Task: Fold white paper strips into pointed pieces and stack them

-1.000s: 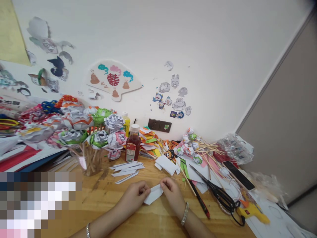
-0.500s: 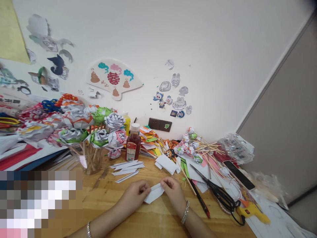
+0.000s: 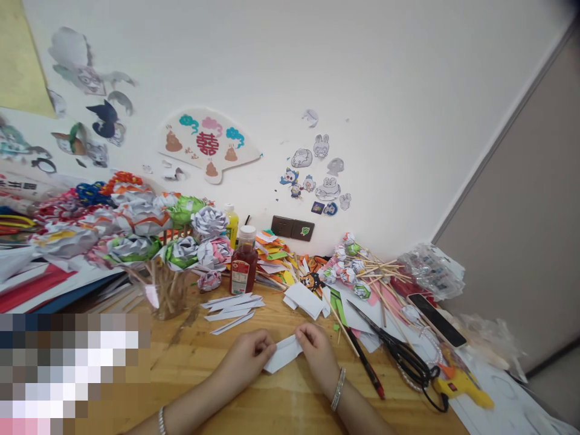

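Between my hands is a small folded piece of white paper, held just above the wooden table. My left hand pinches its left end, fingers curled. At the upper right end, my right hand grips the edge between thumb and fingers. A crease runs along the paper's upper side. Beyond my left hand lie several narrow folded paper strips. A small stack of folded white paper sits past my right hand.
Black scissors, a black pen and a yellow glue gun lie to the right, near a phone. A brown bottle stands behind the strips. Paper flowers on sticks fill a clear jar at left.
My right hand has shifted very slightly to the right along the paper's edge. Both hands keep hold of the paper, and the other things stay where they were.
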{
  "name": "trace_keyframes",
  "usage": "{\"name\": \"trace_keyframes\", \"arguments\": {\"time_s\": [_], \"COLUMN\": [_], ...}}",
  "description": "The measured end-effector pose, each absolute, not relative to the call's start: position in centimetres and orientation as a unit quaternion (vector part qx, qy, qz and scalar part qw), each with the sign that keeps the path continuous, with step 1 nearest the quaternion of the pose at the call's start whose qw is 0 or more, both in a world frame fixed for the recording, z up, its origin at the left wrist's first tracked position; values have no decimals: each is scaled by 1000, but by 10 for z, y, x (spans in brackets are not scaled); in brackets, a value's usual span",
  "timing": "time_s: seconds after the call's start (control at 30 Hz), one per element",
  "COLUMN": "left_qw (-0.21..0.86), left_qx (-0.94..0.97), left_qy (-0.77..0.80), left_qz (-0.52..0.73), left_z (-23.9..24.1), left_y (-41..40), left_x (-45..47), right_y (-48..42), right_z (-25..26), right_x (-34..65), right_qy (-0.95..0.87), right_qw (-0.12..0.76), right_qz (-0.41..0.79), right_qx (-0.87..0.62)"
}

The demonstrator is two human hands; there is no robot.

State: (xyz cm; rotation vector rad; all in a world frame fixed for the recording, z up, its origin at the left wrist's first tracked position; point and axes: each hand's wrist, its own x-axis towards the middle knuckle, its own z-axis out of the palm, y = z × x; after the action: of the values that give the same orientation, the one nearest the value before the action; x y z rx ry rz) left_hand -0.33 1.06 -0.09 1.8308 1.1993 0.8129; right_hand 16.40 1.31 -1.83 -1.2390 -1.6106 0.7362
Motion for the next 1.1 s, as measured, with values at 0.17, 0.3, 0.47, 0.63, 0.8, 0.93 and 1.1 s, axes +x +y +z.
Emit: {"name": "trace_keyframes", "arguments": {"time_s": [0.17,0.3,0.47,0.63,0.8,0.93,1.1], "left_qw": [385,390,393,412,390,350,344], "left_qx": [730,726,725,722,749,767,774], "left_qy": [475,475,474,470,455,463,458], "left_qz": [305,308,308,296,284,276,271], "left_z": [1,1,2,3,6,5,1], "left_y": [9,9,9,10,7,6,6], "left_x": [-3,-3,-4,-3,-2,-1,-2], "right_y": [13,13,15,14,10,5,4], "right_z": [-18,-18,-21,-21,-21,-17,-14], "right_x": [164,165,165,166,163,160,159], "right_qy": [-653,-651,-646,-655,-694,-740,-763], "right_qw": [475,475,482,481,441,403,391], "right_qz": [303,315,309,302,341,312,253], "right_qx": [-506,-502,-505,-498,-456,-440,-447]}}
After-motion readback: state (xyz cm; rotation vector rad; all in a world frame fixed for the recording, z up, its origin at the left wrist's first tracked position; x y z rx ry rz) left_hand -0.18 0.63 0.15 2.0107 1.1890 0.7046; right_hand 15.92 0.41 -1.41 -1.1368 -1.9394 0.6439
